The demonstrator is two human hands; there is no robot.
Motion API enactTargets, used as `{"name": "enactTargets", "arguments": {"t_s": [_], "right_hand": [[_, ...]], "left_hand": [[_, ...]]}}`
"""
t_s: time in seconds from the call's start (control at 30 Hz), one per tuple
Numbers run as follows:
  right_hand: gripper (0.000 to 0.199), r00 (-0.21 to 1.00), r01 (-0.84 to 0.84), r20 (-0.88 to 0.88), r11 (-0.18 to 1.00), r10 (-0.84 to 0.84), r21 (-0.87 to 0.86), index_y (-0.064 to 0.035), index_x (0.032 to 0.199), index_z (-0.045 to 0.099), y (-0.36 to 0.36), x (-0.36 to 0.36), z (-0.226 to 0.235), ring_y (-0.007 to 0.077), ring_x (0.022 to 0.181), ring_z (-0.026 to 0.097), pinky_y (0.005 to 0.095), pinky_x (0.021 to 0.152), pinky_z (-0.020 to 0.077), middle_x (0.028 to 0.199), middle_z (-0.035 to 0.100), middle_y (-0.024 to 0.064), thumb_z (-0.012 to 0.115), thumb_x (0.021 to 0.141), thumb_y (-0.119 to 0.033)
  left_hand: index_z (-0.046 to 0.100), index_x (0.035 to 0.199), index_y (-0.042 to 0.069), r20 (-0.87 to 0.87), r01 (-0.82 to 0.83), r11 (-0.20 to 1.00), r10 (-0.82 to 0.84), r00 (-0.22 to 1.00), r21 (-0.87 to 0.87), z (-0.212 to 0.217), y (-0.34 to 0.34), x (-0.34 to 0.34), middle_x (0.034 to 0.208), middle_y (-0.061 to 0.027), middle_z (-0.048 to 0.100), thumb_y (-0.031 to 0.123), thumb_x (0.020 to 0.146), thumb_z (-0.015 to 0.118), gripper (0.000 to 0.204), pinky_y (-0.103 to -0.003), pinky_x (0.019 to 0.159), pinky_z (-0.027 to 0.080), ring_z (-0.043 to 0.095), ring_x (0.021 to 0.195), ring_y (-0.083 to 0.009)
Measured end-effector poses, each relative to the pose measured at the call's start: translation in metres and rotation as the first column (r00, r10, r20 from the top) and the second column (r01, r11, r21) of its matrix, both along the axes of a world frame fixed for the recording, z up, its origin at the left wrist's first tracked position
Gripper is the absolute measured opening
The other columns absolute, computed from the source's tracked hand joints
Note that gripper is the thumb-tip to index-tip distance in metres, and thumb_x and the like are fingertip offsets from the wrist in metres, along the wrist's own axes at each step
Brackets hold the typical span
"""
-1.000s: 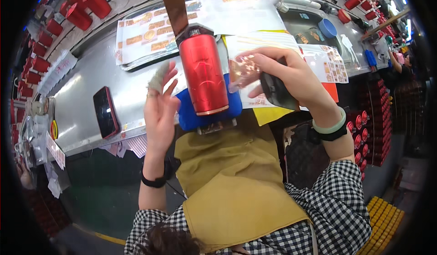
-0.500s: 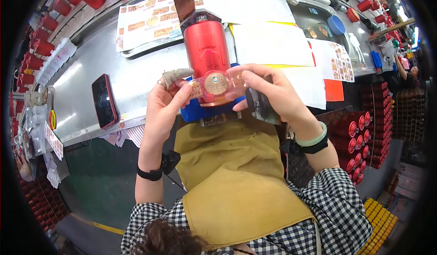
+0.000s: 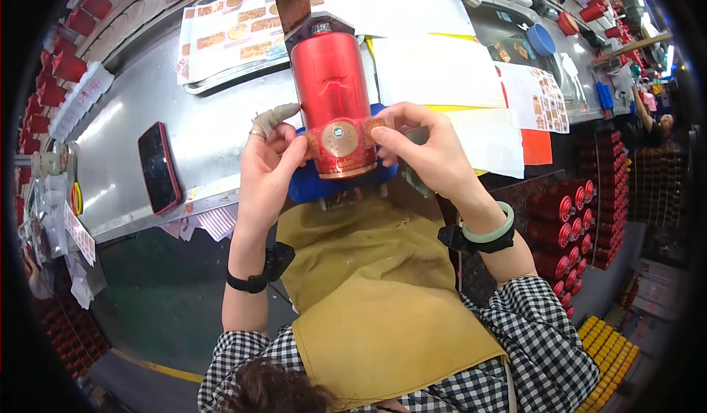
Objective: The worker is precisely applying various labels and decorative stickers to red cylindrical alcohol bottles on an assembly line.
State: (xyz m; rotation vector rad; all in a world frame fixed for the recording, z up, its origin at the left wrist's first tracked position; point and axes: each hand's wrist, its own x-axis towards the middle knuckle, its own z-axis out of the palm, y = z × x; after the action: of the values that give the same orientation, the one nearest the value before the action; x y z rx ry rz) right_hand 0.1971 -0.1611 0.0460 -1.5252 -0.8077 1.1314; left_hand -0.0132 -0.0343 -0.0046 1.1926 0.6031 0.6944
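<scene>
In front of me a glossy red metal cylinder (image 3: pixel 331 67) with a narrow dark neck lies on a blue cradle (image 3: pixel 303 186), its base toward me. A clear decal strip (image 3: pixel 340 139) with a round gold emblem in its middle spans the cylinder near the base. My left hand (image 3: pixel 266 164) pinches the strip's left end; a grey finger cover (image 3: pixel 280 114) is on one of its fingers. The other end is between the thumb and fingers of my right hand (image 3: pixel 426 148). The strip appears to lie against the red surface, though exact contact is hard to tell.
Decal sheets (image 3: pixel 254 30) lie on a tray behind the cylinder. White papers (image 3: pixel 434 70) are stacked to the right, beside a blue bowl (image 3: pixel 541 39). A phone (image 3: pixel 159 168) rests on the metal table at left. Stacked red cylinders (image 3: pixel 549 218) stand at lower right.
Both hands have lowered the decal strip onto or close against the red cylinder, its ends now bending round the sides. The whole view has shifted slightly.
</scene>
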Motion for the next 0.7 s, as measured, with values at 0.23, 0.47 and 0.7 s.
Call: {"name": "enactTargets", "arguments": {"t_s": [0.23,0.47,0.7], "right_hand": [[0.023,0.999,-0.007,0.045,1.0,0.007,-0.007,0.0007,0.103,0.071,0.001,0.006,-0.009,0.0068,0.071,0.063,0.0228,0.067,0.0532,0.085,0.067,0.0013,0.075,0.097,-0.021],[0.021,0.997,0.018,-0.074,1.0,-0.019,-0.014,0.0004,0.101,0.07,0.002,0.006,-0.016,0.0087,0.073,0.065,0.0253,0.07,0.0563,0.086,0.068,0.0032,0.073,0.1,-0.021],[0.025,0.997,0.028,-0.072,1.0,-0.028,0.003,0.0013,0.101,0.07,0.001,0.006,-0.019,0.0094,0.076,0.067,0.0259,0.07,0.0579,0.087,0.069,0.0038,0.073,0.1,-0.023]], "left_hand": [[0.051,0.146,0.0,0.1,-0.025,0.943,0.061,0.993,-0.331,0.009,-0.001,0.001,0.099,-0.0018,0.062,0.004,0.1,0.065,0.048,-0.026,0.079,0.047,0.057,0.089,-0.0096],[0.051,0.145,0.001,0.045,0.017,0.991,-0.011,0.999,-0.134,-0.004,-0.001,0.0,0.104,-0.0029,0.065,0.005,0.098,0.07,0.051,-0.025,0.079,0.048,0.062,0.094,-0.0105],[0.05,0.146,0.0,0.029,-0.011,0.989,0.015,0.999,-0.149,0.005,-0.006,0.003,0.1,-0.0016,0.063,0.005,0.099,0.068,0.05,-0.025,0.078,0.046,0.061,0.092,-0.01]]}}
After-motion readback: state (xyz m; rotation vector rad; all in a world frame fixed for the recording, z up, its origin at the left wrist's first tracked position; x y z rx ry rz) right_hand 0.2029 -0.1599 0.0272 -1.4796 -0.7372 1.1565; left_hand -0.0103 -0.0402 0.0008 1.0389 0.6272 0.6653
